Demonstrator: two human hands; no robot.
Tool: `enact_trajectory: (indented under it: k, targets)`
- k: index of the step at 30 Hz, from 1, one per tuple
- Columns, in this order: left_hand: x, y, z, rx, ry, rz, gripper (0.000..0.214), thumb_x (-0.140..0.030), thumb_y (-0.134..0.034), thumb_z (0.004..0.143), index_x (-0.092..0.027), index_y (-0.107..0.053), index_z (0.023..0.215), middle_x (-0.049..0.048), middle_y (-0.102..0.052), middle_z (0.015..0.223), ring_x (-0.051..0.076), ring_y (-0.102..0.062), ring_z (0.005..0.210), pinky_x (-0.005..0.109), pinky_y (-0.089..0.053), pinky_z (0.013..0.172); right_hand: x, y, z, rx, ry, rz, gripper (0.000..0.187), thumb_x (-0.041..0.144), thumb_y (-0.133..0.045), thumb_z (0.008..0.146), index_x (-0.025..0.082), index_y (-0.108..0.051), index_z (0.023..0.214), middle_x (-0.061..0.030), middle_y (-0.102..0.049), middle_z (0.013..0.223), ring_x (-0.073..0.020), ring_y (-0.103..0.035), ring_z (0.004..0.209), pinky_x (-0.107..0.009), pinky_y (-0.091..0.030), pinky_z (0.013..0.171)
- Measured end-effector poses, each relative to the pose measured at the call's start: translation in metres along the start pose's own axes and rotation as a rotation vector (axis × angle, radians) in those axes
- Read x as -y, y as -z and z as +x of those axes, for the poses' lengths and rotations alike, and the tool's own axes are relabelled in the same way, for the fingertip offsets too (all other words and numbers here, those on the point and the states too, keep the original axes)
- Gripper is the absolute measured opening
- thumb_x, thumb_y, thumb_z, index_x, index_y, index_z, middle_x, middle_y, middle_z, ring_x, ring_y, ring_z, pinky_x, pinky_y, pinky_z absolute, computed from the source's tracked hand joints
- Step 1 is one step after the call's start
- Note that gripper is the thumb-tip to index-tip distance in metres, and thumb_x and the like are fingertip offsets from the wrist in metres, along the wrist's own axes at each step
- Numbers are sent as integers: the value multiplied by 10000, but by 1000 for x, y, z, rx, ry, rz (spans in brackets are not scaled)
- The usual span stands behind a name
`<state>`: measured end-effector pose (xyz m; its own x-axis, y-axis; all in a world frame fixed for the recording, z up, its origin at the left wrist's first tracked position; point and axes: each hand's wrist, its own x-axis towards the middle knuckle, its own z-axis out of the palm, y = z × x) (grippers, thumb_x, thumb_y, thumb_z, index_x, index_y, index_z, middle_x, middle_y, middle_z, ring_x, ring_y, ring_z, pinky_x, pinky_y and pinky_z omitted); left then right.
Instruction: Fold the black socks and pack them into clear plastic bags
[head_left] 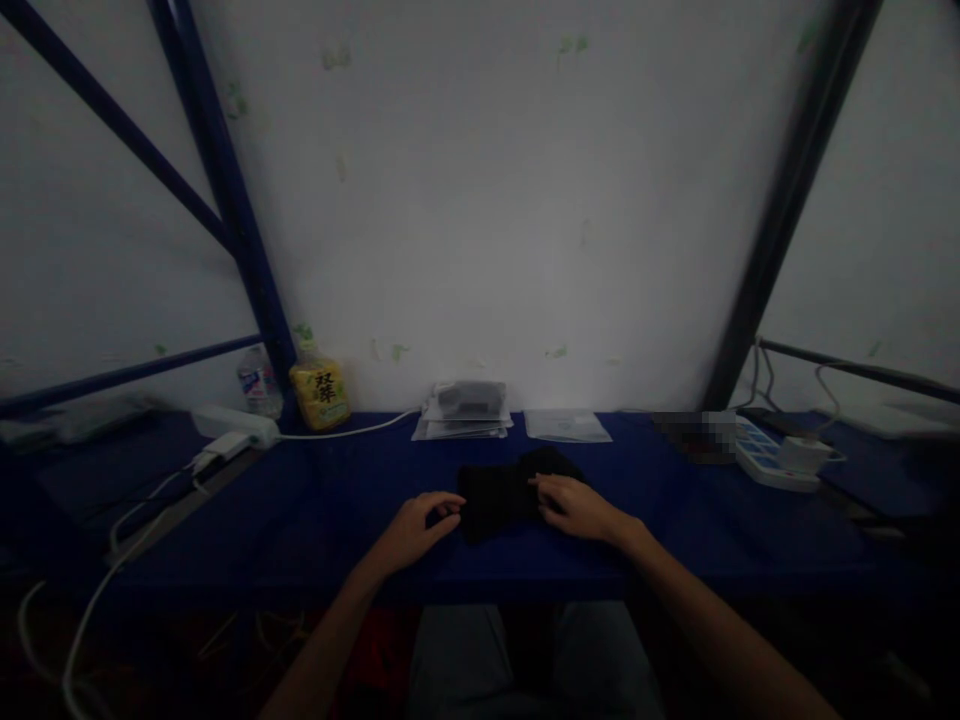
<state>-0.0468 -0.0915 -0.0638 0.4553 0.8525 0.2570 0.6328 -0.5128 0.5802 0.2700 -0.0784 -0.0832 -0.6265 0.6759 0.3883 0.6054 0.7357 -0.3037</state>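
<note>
Left hand (pixel 424 525) and right hand (pixel 577 505) at a black cloth (pixel 491 502)

The black cloth lies at the middle of the blue table (pixel 352 490), toward the near edge. Its left part looks flat and roughly squared; its far right part is bunched and rises behind the right hand. The light is dim, so folds and layers in the dark fabric cannot be told apart.

The left hand is bent at the cloth's left edge, thumb and forefinger curved toward it. Whether they pinch the fabric or only brush it, I cannot tell. The right hand lies over the cloth's right part with fingers curled; its grasp is unclear too, since the fingertips merge with the black.

The step in hand seems to be adjusting the cloth where it lies, worked from both ends. As I judge it, any further shaping calls for a sure hold on the left edge, while the right hand deals with the uneven bunch so that the flat part is not dragged askew.

On the far side, plastic bags (pixel 462 426) sit stacked behind the cloth, with a flat bag (pixel 568 426) to their right. A yellow pack (pixel 320 393) stands far left, and a white power strip (pixel 776 462) lies on the right, all well apart from the hands.
</note>
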Motion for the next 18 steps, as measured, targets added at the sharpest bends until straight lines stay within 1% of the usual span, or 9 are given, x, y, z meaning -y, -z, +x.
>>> enact_trajectory:
  k: [1,3,6,7,9,11,13,15,18]
  targets:
    - [0,0,0,1,3,3,315,-350,-544,852,-206,-662,1106,42,-685,1038,185,-612,925,288,-457,847,-3,4,-1,-20,-14,25,117,266,-503,866,194,-596,864,-95,-639,1163,-220,-548,1163,-340,-412,983]
    - [2,-1,0,-5,3,10,315,-354,-547,854,-211,-659,1111,39,-682,1044,184,-609,929,291,-453,855,-14,15,-5,-157,-131,39,211,353,-461,910,197,-601,887,-86,-651,1122,-211,-577,1102,-329,-427,946]
    - [2,-2,0,6,-17,28,317,-363,-549,859,-223,-647,1126,34,-671,1077,184,-598,953,296,-442,880,-40,26,-15,-376,-497,-69,323,434,-412,923,178,-609,932,-97,-668,991,-220,-617,941,-332,-448,837]
    - [2,-2,-1,24,-28,36,320,-364,-548,862,-230,-639,1138,31,-665,1094,184,-592,966,298,-437,890,-49,27,-18,-361,-600,-103,341,459,-432,908,172,-615,935,-97,-669,948,-221,-621,893,-323,-449,789]
    - [1,-3,-2,68,-55,55,326,-367,-550,869,-251,-621,1166,24,-651,1122,183,-581,989,303,-424,908,-65,24,-24,-215,-704,-122,340,483,-503,861,172,-630,918,-86,-669,890,-212,-622,826,-289,-434,705]
    - [1,-4,-4,101,-75,74,332,-379,-559,872,-273,-610,1183,17,-641,1125,183,-574,999,308,-414,916,-75,21,-26,-60,-710,-99,280,445,-561,823,179,-641,859,-56,-663,817,-183,-615,755,-252,-401,634]
    - [0,-5,-5,113,-80,82,334,-387,-565,873,-286,-605,1190,15,-638,1111,183,-570,1001,306,-414,908,-80,24,-25,12,-712,-73,201,370,-580,804,178,-636,779,-23,-641,725,-152,-593,673,-228,-363,576]
    - [-1,-5,-6,119,-78,75,332,-385,-563,878,-290,-601,1194,15,-636,1108,182,-569,1005,303,-414,903,-80,34,-23,-6,-754,-81,163,317,-582,791,172,-624,731,-5,-613,654,-133,-567,603,-220,-341,537]
    - [-3,-4,-5,127,-74,53,323,-383,-560,882,-287,-602,1187,10,-632,1141,178,-570,1013,308,-403,931,-75,60,-17,-129,-830,-214,134,264,-556,810,167,-616,740,-14,-604,637,-128,-554,563,-225,-356,531]
